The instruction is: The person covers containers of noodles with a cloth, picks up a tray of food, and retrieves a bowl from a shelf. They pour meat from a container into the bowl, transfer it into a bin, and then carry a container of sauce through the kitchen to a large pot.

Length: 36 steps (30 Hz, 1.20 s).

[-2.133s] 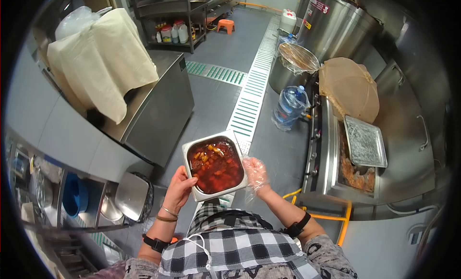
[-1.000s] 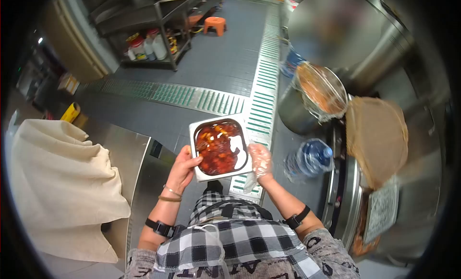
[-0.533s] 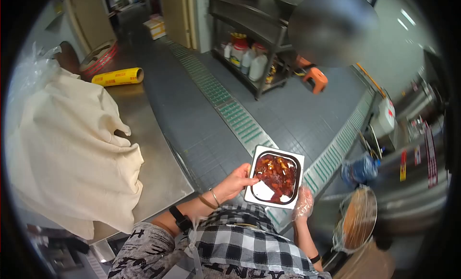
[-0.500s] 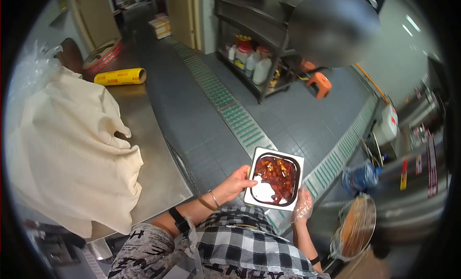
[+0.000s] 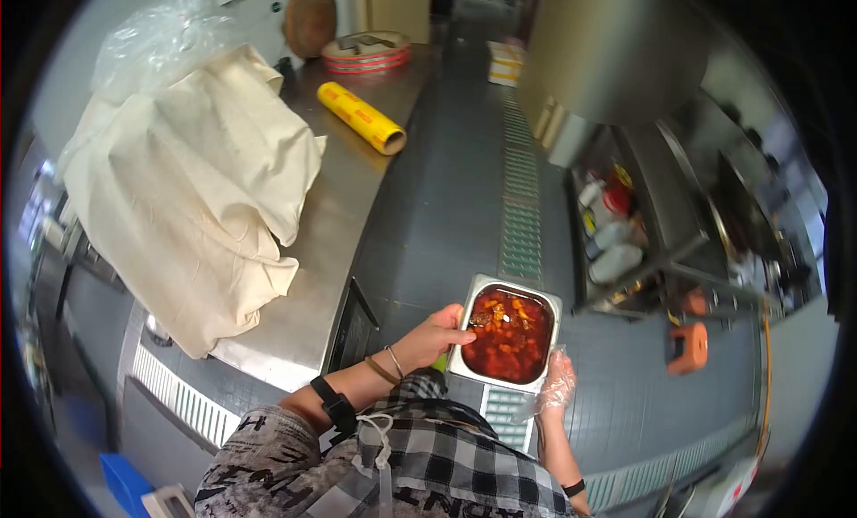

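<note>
Between my hands is a square metal pan (image 5: 455,366) of dark red, oily sauce with chunks (image 5: 509,339), held out in front of my checked apron. My left hand (image 5: 439,333) is bare and grips the pan's left side, thumb over the rim and fingers beneath. On the opposite side, my right hand (image 5: 558,382) wears a clear plastic glove and supports the lower right corner. Its fingers are partly hidden behind the pan.
To the left, a steel table (image 5: 335,223) bears a cream cloth (image 5: 187,188), a yellow roll of wrap (image 5: 361,118) and stacked red-rimmed round trays (image 5: 366,54). A metal shelf rack (image 5: 661,197) with bottles and an orange stool (image 5: 687,348) stand to the right. Drain grating (image 5: 521,197) runs along the floor.
My view has swung left, so the table and cloth show more fully and the rack sits farther right. The pan stays in both hands, and the glare on its sauce has shrunk.
</note>
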### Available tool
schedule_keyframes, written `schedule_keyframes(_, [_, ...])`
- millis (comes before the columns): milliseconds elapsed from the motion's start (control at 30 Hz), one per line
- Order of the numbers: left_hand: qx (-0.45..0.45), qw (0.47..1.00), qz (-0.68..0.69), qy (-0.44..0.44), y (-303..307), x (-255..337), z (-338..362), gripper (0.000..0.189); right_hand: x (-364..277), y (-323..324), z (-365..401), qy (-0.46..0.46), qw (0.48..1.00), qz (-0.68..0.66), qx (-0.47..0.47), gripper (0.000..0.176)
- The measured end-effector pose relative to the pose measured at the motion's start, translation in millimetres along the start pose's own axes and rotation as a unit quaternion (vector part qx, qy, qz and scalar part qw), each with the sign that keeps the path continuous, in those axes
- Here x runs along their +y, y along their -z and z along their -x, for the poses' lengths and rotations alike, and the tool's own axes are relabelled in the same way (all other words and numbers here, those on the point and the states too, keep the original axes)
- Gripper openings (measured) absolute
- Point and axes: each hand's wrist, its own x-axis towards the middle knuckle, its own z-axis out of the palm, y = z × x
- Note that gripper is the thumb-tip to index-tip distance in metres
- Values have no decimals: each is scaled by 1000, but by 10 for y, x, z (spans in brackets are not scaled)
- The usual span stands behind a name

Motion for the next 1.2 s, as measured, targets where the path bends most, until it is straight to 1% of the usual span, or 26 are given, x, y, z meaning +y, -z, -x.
schedule_keyframes(33, [2,1000,-5,6,74,68,-159,26,-17,-114,-233,3,999,-32,-4,18])
schedule_keyframes(67, [13,1000,-3,-5,152,131,-308,26,-57,-225,-446,-30,997,-75,-16,18])
schedule_keyframes(167, [41,998,-10,-37,286,403,-807,26,-41,-509,-1109,0,997,-59,-52,17])
schedule_keyframes(200, [51,998,-6,-24,337,536,-934,24,-115,-629,-1281,-16,994,-89,-68,18])
schedule_keyframes(233, [50,999,-2,-22,393,657,-1124,24,-194,-744,-1503,-18,994,-84,-65,18])
schedule_keyframes(300, [83,996,-12,-16,508,865,-1486,22,-322,-964,-1901,-42,995,-71,-59,19])
schedule_keyframes(333, [95,995,-14,-17,546,990,-1671,18,-252,-1022,-2162,-11,997,-33,-72,20])
schedule_keyframes(433, [99,995,-14,-23,801,1212,-2223,17,-361,-1330,-2728,-17,995,-56,-85,21])
schedule_keyframes(467, [98,995,-16,-20,881,1290,-2428,17,-336,-1401,-2966,-8,996,-28,-85,22])
schedule_keyframes(567, [110,994,-4,-26,1124,1534,-3107,18,-288,-1719,-3703,-13,995,-48,-89,22])
schedule_keyframes(600, [111,993,4,-39,1221,1610,-3345,18,-294,-1834,-3958,-12,995,-49,-88,22])
schedule_keyframes(700, [129,990,10,-59,1420,1851,-4019,17,-331,-2156,-4706,4,995,-15,-99,22])
schedule_keyframes(767, [144,987,8,-66,1513,2059,-4493,17,-448,-2381,-5218,38,992,3,-117,23])
schedule_keyframes(800, [148,986,10,-79,1572,2163,-4709,17,-497,-2498,-5481,60,992,45,-101,21])
schedule_keyframes(833, [150,984,11,-94,1622,2296,-4947,17,-556,-2593,-5775,59,992,43,-100,21])
schedule_keyframes(867, [169,979,2,-116,1655,2422,-5172,18,-616,-2689,-6046,56,985,92,-132,24])
schedule_keyframes(900, [172,979,7,-108,1763,2504,-5362,18,-632,-2787,-6263,48,974,146,-165,27])
schedule_keyframes(933, [173,978,19,-118,1849,2631,-5557,19,-839,-2935,-6462,50,969,173,-169,32])
schedule_keyframes(967, [174,975,31,-131,1927,2757,-5767,19,-889,-3082,-6690,44,967,180,-173,32])
schedule_keyframes(1000, [190,973,36,-128,1945,2929,-5961,19,-891,-3238,-6926,75,974,138,-164,32])
schedule_keyframes(1033, [192,970,29,-146,2058,3031,-6172,20,-882,-3396,-7171,109,978,92,-153,32])
schedule_keyframes(1067, [201,968,32,-149,2149,3153,-6373,20,-874,-3562,-7419,107,977,93,-158,32])
schedule_keyframes(1133, [213,964,37,-153,2410,3359,-6781,21,-827,-3928,-7892,74,983,10,-165,29])
schedule_keyframes(1167, [211,964,36,-161,2543,3471,-6980,21,-851,-4091,-8129,73,983,10,-170,29])
schedule_keyframes(1200, [209,963,36,-168,2675,3577,-7169,21,-915,-4230,-8362,69,979,36,-190,24])
